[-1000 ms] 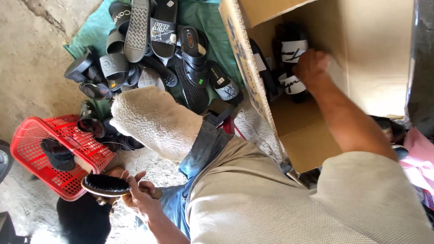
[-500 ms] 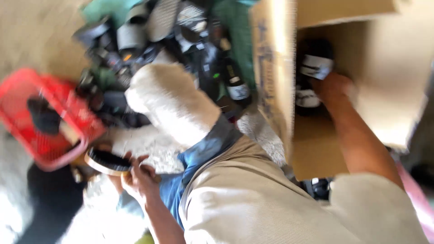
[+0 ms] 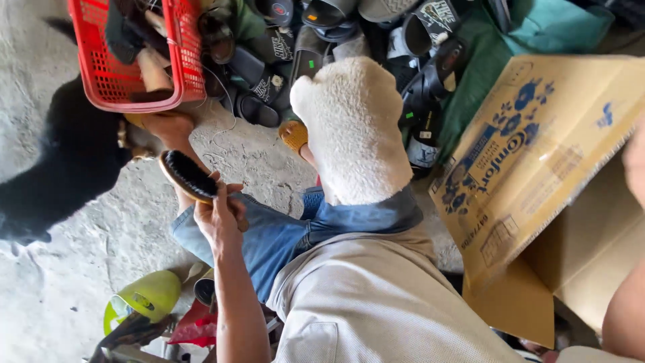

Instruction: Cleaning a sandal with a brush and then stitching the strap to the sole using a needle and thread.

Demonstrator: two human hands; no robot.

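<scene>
Left hand (image 3: 218, 215) gripping oval black-bristled wooden brush (image 3: 186, 176); right hand's (image 3: 635, 161) grip unclear at open brown cardboard box (image 3: 537, 175); brush risks slipping, held by its end

The person wears pale beige trousers (image 3: 376, 296), blue denim (image 3: 282, 232) showing at nine o'clock of them, and a fluffy cream fleece cover (image 3: 353, 128) at twelve o'clock. Both forearms are bare, sleeveless; the left hand (image 3: 218, 215) wears nothing.
</scene>
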